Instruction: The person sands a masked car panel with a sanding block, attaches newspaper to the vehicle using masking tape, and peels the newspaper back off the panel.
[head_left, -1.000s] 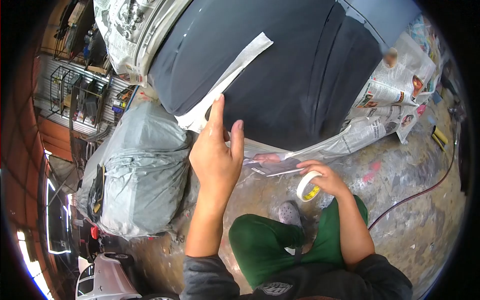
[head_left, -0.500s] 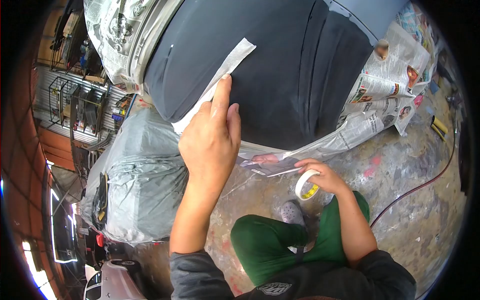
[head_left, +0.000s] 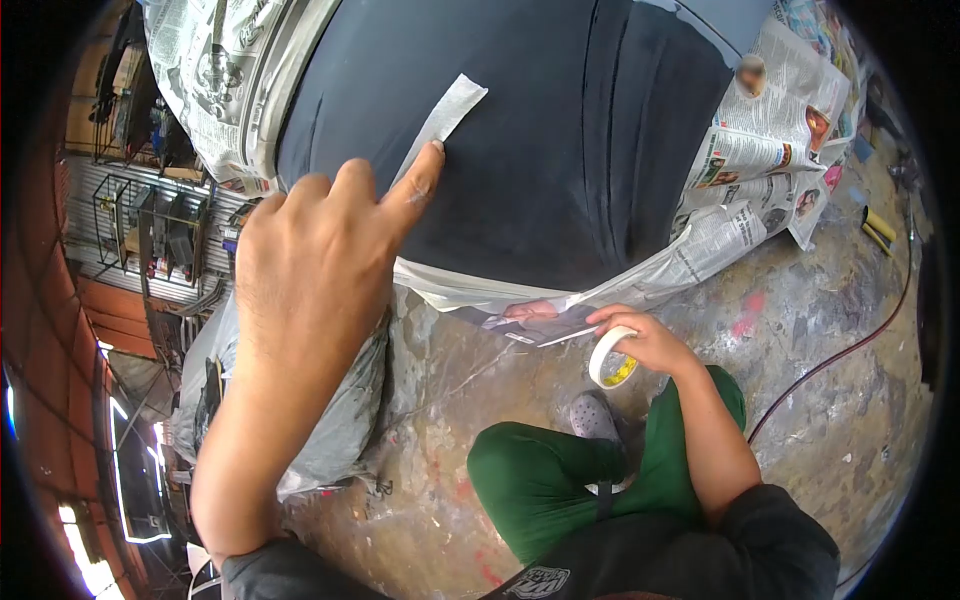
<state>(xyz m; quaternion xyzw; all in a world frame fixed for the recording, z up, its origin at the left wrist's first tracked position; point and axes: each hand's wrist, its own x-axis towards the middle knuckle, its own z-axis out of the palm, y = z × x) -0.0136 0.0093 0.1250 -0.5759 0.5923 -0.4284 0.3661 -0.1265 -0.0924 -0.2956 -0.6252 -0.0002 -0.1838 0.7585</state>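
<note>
My left hand (head_left: 325,230) is over a dark primed car panel (head_left: 510,170). One outstretched digit presses on a strip of masking tape (head_left: 455,105) stuck to that panel. The other fingers are bent, their tips hidden under the hand, and the hand also covers the strip's lower part. Lower right, my right hand (head_left: 655,343) holds a roll of masking tape (head_left: 603,360), its fingers through and around the ring. Those fingertips are close to the edge of a printed paper sheet (head_left: 540,318) hanging below the panel.
Newspaper masking (head_left: 755,160) covers the area right of the panel, and more newspaper (head_left: 205,85) is at upper left. A grey plastic-covered object (head_left: 340,430) stands at left. A dark hose (head_left: 850,345) crosses the stained floor (head_left: 790,400) beside a yellow object (head_left: 878,230).
My left hand has turned and shifted left, its palm side now down with the digit still at the strip. My right hand keeps the tape roll in nearly the same spot.
</note>
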